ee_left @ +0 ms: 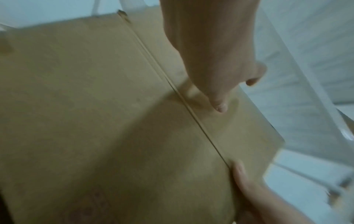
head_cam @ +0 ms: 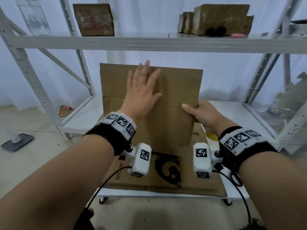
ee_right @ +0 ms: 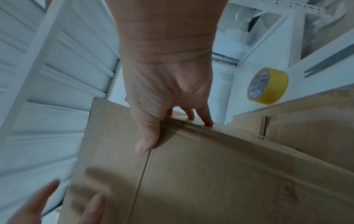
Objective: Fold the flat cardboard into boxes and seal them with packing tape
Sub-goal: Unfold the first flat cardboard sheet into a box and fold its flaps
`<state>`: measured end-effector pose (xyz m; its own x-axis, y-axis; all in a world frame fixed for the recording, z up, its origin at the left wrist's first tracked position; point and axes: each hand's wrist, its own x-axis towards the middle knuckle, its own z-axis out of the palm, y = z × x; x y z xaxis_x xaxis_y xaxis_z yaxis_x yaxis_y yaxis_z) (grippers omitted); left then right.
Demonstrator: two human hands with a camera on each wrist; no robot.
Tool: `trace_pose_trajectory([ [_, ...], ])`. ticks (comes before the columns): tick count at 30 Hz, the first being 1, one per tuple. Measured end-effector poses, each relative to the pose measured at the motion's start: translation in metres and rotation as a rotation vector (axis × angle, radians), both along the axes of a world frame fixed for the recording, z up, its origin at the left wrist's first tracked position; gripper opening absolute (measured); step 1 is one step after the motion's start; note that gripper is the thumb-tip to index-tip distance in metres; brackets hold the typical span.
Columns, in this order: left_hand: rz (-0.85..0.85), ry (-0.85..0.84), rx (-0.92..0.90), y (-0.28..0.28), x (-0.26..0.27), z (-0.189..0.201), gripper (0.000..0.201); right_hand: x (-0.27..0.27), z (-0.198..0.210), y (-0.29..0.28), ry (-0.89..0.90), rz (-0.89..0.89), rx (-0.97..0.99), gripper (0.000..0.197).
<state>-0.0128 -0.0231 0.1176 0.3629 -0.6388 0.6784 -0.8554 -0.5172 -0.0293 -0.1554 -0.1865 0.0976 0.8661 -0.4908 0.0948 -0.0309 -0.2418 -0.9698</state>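
Note:
A flat brown cardboard blank (head_cam: 174, 90) stands tilted up in front of me, over more flat cardboard (head_cam: 149, 178) lying on a low white platform. My left hand (head_cam: 142, 92) lies flat on its face with fingers spread, near the fold crease (ee_left: 172, 86). My right hand (head_cam: 201, 113) grips the blank's right edge, thumb (ee_right: 147, 141) on the front and fingers (ee_right: 206, 119) behind. A yellow roll of packing tape (ee_right: 268, 86) sits on the white surface just right of the cardboard, partly hidden behind my right wrist in the head view (head_cam: 211, 136).
White metal shelving (head_cam: 149, 44) surrounds the spot; its upper shelf carries taped boxes (head_cam: 93, 19) (head_cam: 216, 19). The low platform (head_cam: 232, 113) extends to the right. Uprights (head_cam: 33, 80) stand on the left, and a grey foot (head_cam: 16, 141) rests on the floor.

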Motion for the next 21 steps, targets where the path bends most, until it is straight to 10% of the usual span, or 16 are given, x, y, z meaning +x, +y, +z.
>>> trace_pose_trajectory([
  [7, 0.322, 0.426, -0.275, 0.072, 0.041, -0.023, 0.082, 0.014, -0.020, 0.004, 0.069, 0.009, -0.027, 0.019],
  [12, 0.179, 0.800, -0.612, 0.090, 0.052, -0.029, 0.092, 0.015, -0.022, 0.006, 0.022, -0.050, 0.023, 0.020],
  [21, 0.085, 0.943, -0.652, 0.106, 0.060, -0.038, 0.033, 0.014, -0.022, 0.006, -0.063, -0.189, -0.022, 0.025],
])
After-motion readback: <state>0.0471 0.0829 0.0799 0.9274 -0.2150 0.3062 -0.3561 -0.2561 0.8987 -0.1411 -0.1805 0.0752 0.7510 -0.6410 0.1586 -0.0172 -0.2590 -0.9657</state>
